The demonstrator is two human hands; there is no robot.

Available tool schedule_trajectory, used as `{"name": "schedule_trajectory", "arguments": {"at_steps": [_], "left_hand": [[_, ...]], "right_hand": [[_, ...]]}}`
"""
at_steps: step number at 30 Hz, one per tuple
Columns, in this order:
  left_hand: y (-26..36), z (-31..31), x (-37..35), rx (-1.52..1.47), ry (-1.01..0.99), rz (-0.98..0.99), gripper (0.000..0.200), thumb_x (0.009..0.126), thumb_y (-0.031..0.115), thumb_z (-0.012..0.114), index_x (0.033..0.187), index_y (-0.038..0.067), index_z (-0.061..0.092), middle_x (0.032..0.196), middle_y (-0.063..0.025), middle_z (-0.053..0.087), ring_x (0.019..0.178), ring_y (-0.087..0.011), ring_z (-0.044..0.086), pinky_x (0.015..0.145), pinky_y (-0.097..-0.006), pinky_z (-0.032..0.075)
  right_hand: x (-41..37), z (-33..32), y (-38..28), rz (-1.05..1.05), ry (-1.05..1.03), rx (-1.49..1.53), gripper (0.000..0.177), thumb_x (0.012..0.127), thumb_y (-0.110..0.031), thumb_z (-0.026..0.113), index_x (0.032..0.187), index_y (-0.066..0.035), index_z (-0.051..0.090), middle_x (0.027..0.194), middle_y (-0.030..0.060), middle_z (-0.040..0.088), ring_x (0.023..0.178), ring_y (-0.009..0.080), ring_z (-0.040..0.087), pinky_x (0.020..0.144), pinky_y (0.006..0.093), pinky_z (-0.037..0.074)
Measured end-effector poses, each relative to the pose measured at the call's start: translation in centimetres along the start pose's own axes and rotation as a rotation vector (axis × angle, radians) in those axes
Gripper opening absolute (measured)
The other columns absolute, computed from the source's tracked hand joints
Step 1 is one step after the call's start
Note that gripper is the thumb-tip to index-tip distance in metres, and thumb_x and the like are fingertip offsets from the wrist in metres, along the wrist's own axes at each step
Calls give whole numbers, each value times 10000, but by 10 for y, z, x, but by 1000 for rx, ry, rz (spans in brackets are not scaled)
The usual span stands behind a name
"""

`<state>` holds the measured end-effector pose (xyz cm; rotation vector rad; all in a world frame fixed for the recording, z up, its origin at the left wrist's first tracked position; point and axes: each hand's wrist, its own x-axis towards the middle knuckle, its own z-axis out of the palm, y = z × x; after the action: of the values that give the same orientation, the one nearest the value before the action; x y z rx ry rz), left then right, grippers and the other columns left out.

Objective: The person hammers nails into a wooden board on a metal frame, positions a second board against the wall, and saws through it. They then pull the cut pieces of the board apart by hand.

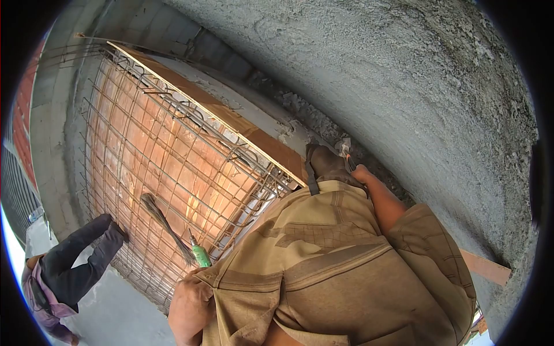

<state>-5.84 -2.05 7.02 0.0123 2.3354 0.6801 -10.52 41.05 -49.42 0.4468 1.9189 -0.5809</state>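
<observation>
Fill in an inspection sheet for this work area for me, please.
Surface: rebar mesh over orange panel, rough concrete surface beside.
Job's things: green bottle and brush lying on mesh.
Clutter: mortar rubble along the concrete's edge.
Grips: left hand at shorts hem; right hand by sandalled foot; grip unclear on both.
Cables: nothing seen.
Surroundings: another person at left.

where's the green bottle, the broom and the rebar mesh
bottle point(201, 255), head view, on its green body
broom point(167, 225), head view, midway along its length
mesh point(133, 135), head view, on bare bars in its upper part
</observation>
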Motion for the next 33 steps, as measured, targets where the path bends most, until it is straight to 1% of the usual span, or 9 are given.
{"name": "schedule_trajectory", "arguments": {"at_steps": [6,10,13,16,19,20,25,29,33], "left_hand": [[-16,-1,-9,46,-87,56,294,670,17,723,964,12,729,1032,-148,737,1004,-347,693,1047,-481,483],[-11,5,-4,8,4,46,162,597,-28,701,582,34,552,614,-94,587,690,-290,653,1036,-484,499],[-8,2,-2,-3,27,48,140,622,0,736,635,46,604,627,-89,590,691,-285,650,1055,-486,481],[-7,-19,-1,-46,-196,91,142,728,24,760,866,6,731,843,-131,731,885,-297,728,1113,-501,422],[-11,-34,8,-394,-82,376,140,836,100,781,890,-21,735,863,-133,741,937,-282,739,1140,-506,376],[-28,-35,7,-543,-94,476,235,888,192,779,1006,-9,757,1051,-178,757,1053,-288,727,1139,-479,380],[-82,21,22,-1196,642,197,182,952,144,702,1025,-22,711,944,-176,742,928,-281,713,939,-410,523],[-85,82,65,-1436,801,-266,225,946,174,718,1064,-15,686,931,-112,704,884,-209,660,859,-359,515],[-88,64,6,-1128,294,506,189,886,208,769,890,20,765,1277,-217,603,1219,-314,563,1022,-429,446]], "right_hand": [[-7,-10,-13,58,-30,-1,513,799,-266,717,1153,101,667,1138,306,687,1091,404,687,882,437,528],[-27,-23,-29,32,4,-60,424,814,-195,681,1141,72,650,1085,277,687,1034,378,697,829,460,521],[-46,-37,-45,-107,74,-124,357,830,-126,648,1148,36,632,1027,267,683,1004,364,702,810,471,517],[-79,-61,-82,-202,93,-103,365,842,-74,622,1197,11,608,1016,281,675,998,389,696,822,467,518],[-130,-94,-135,-356,114,-65,426,823,-52,613,1241,22,580,1029,307,666,1002,447,667,845,481,513],[-145,-102,-152,-425,125,-54,450,811,-49,613,1252,30,571,1035,317,663,1006,471,654,855,489,509],[-203,-122,-229,-884,194,-83,432,834,-40,637,1255,26,571,1008,297,675,958,466,666,824,484,517],[-221,-105,-272,-1147,64,-64,414,846,-33,651,1247,34,573,1039,293,671,967,458,667,821,465,527],[-230,-74,-285,-1220,-50,15,373,852,-22,643,1217,34,588,947,272,662,862,431,673,755,451,525]]}}
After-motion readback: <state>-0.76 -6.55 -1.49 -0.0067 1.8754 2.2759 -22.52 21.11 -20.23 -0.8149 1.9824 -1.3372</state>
